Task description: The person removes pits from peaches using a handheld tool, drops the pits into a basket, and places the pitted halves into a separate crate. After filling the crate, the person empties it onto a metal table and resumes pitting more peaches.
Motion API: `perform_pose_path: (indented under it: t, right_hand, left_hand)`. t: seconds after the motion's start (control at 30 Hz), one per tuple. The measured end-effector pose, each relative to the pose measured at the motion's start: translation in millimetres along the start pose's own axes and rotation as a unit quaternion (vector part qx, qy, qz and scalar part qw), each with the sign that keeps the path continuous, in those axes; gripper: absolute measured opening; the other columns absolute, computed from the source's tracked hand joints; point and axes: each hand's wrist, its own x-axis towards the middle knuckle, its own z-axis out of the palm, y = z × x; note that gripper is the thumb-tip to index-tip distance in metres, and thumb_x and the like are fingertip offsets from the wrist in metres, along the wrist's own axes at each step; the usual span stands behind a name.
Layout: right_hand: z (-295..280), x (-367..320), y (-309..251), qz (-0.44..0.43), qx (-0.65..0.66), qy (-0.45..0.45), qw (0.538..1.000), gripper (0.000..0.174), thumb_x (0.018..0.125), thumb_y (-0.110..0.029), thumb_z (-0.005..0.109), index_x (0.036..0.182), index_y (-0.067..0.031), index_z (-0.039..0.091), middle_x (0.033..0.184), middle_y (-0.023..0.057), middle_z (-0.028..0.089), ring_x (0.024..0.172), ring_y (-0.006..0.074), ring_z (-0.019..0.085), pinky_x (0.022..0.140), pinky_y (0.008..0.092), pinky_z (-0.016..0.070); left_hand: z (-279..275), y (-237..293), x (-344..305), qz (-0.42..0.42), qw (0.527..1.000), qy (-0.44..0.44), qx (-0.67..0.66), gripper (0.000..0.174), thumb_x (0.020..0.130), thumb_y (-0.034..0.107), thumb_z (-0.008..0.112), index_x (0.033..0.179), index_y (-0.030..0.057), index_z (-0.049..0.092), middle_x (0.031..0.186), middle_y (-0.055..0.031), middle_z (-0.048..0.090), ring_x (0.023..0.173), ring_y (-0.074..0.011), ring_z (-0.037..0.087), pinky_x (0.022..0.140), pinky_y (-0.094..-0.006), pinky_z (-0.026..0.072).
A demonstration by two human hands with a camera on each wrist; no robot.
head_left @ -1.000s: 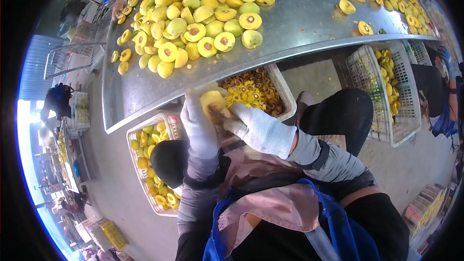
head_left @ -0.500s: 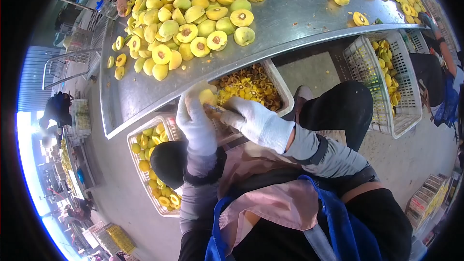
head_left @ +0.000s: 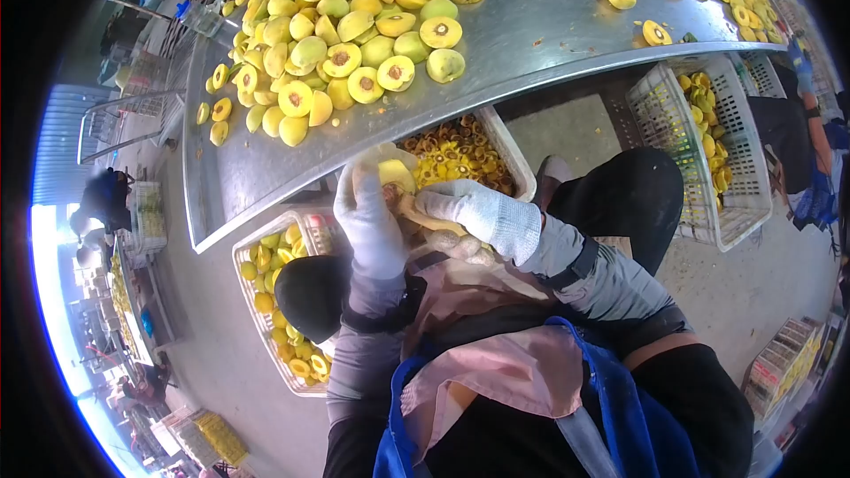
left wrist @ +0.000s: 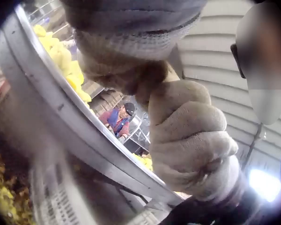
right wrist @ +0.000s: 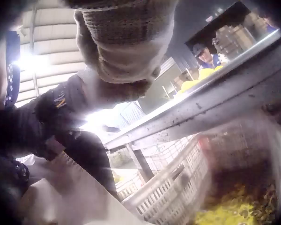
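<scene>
Both hands wear white knit gloves and meet over a bin below the table edge. My left hand [head_left: 361,212] grips a yellow peach half [head_left: 395,174], its cut face with the brown centre partly showing. Close beside it, my right hand [head_left: 491,219] has its fingers curled round a small pitting tool, mostly hidden by the glove; its tip end is at the fruit's centre. In the left wrist view the curled gloved fingers [left wrist: 192,136] show, and the peach half is out of sight. The right wrist view shows mainly the glove cuff.
Peach halves [head_left: 310,53] are heaped on the metal table [head_left: 522,44]. Below its edge stands a bin [head_left: 513,146] of brown and yellow scraps. A crate [head_left: 237,258] of peach halves sits to the left, another crate [head_left: 735,204] to the right. Other people work around the table.
My right hand has rolled over at the fruit, so its curled fingers now show underneath. The peach half's cut face has come into view. Across the table, another person's hands have moved.
</scene>
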Motion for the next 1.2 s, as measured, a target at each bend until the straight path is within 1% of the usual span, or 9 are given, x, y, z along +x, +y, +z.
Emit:
perform_pose_path:
  t: [0.1, 0.23, 0.4, 0.5, 0.77, 0.9, 1.0, 1.1, 1.2]
  right_hand:
    - [-22.3, 7.2, 9.8, -0.026, 0.082, -0.131, 0.988, 0.031, 0.103, -0.037, 0.056, 0.105, -0.0071, 0.061, 0.068, 0.0013, 0.054, 0.042, 0.0056, 0.04, 0.034, 0.0203, 0.0296]
    - [-12.5, -8.0, -0.6, -0.086, -0.107, 0.046, 0.99, 0.032, 0.103, -0.036, 0.056, 0.11, -0.0056, 0.062, 0.067, -0.0009, 0.049, 0.044, 0.005, 0.039, 0.036, 0.0205, 0.0289]
    - [-28.4, 17.2, 23.5, -0.353, -0.527, 0.194, 0.749, 0.037, 0.098, -0.034, 0.061, 0.119, -0.0041, 0.062, 0.104, 0.0202, 0.07, 0.1, 0.0422, 0.066, 0.085, 0.0461, 0.0525]
    - [-13.4, 12.3, 15.6, -0.246, -0.587, 0.272, 0.721, 0.034, 0.097, -0.034, 0.061, 0.118, -0.0074, 0.064, 0.101, 0.0207, 0.071, 0.098, 0.041, 0.066, 0.083, 0.0474, 0.053]
    - [-17.4, 24.7, 21.4, -0.272, -0.553, 0.294, 0.731, 0.039, 0.097, -0.038, 0.062, 0.12, -0.006, 0.062, 0.1, 0.0225, 0.07, 0.095, 0.0417, 0.067, 0.082, 0.0478, 0.0532]
    - [-11.7, 17.8, 18.2, -0.277, -0.548, 0.262, 0.744, 0.043, 0.096, -0.041, 0.063, 0.121, -0.0054, 0.062, 0.096, 0.0237, 0.07, 0.092, 0.0425, 0.067, 0.079, 0.0493, 0.0537]
    - [-0.8, 18.8, 14.7, -0.274, -0.546, 0.235, 0.756, 0.039, 0.096, -0.037, 0.063, 0.118, -0.0055, 0.062, 0.094, 0.0238, 0.07, 0.09, 0.0431, 0.067, 0.077, 0.0511, 0.0533]
    - [5.6, 15.6, 5.8, -0.269, -0.551, 0.23, 0.756, 0.035, 0.096, -0.031, 0.065, 0.116, -0.0022, 0.061, 0.093, 0.0234, 0.07, 0.09, 0.041, 0.069, 0.075, 0.0455, 0.0541]
    - [7.9, 14.7, -2.7, -0.263, -0.548, 0.234, 0.758, 0.033, 0.097, -0.027, 0.066, 0.115, -0.0006, 0.061, 0.093, 0.023, 0.07, 0.089, 0.0388, 0.07, 0.075, 0.0417, 0.0545]
  left_hand:
    - [5.2, 6.0, 0.0, -0.126, 0.981, -0.004, -0.146, 0.036, 0.103, 0.036, 0.056, 0.111, 0.0011, 0.063, 0.088, -0.0094, 0.069, 0.074, -0.0155, 0.063, 0.065, -0.0248, 0.0519]
    - [-2.0, -8.6, -4.7, -0.164, 0.973, 0.048, -0.155, 0.042, 0.104, 0.041, 0.051, 0.115, 0.0018, 0.061, 0.1, -0.011, 0.068, 0.084, -0.0169, 0.064, 0.069, -0.0291, 0.0546]
    - [-27.5, 7.5, -3.5, -0.065, 0.998, 0.012, 0.024, 0.041, 0.107, 0.036, 0.044, 0.118, 0.0008, 0.061, 0.102, -0.0111, 0.068, 0.087, -0.0184, 0.065, 0.078, -0.0291, 0.0532]
    - [-63.1, 9.3, -0.7, 0.051, 0.95, 0.005, 0.309, 0.025, 0.103, 0.02, 0.053, 0.118, 0.0014, 0.062, 0.103, -0.0126, 0.068, 0.088, -0.0237, 0.067, 0.08, -0.0342, 0.0533]
    - [-113.7, 66.9, -5.5, 0.224, 0.785, -0.023, 0.577, 0.026, 0.091, 0.007, 0.067, 0.116, 0.0102, 0.067, 0.117, -0.0158, 0.066, 0.095, -0.0351, 0.067, 0.085, -0.0402, 0.0534]
    - [-223.6, 125.9, -4.7, -0.035, 0.729, 0.07, 0.68, 0.023, 0.097, 0.021, 0.058, 0.108, 0.0056, 0.07, 0.107, -0.0152, 0.07, 0.096, -0.0337, 0.066, 0.086, -0.0401, 0.0525]
    - [-244.9, 115.8, 25.1, 0.039, 0.694, 0.016, 0.718, 0.03, 0.098, 0.029, 0.055, 0.108, 0.0043, 0.069, 0.1, -0.0172, 0.07, 0.092, -0.0346, 0.066, 0.084, -0.0402, 0.0523]
    - [-171.2, 93.4, 95.2, -0.115, 0.858, -0.012, 0.501, 0.031, 0.097, 0.031, 0.057, 0.11, 0.004, 0.067, 0.097, -0.0197, 0.069, 0.091, -0.0365, 0.066, 0.08, -0.0404, 0.0522]
    - [-144.7, 34.0, 170.7, -0.102, 0.8, -0.1, 0.582, 0.037, 0.095, 0.033, 0.058, 0.12, 0.0055, 0.063, 0.099, -0.0196, 0.07, 0.092, -0.0325, 0.068, 0.079, -0.0399, 0.0533]
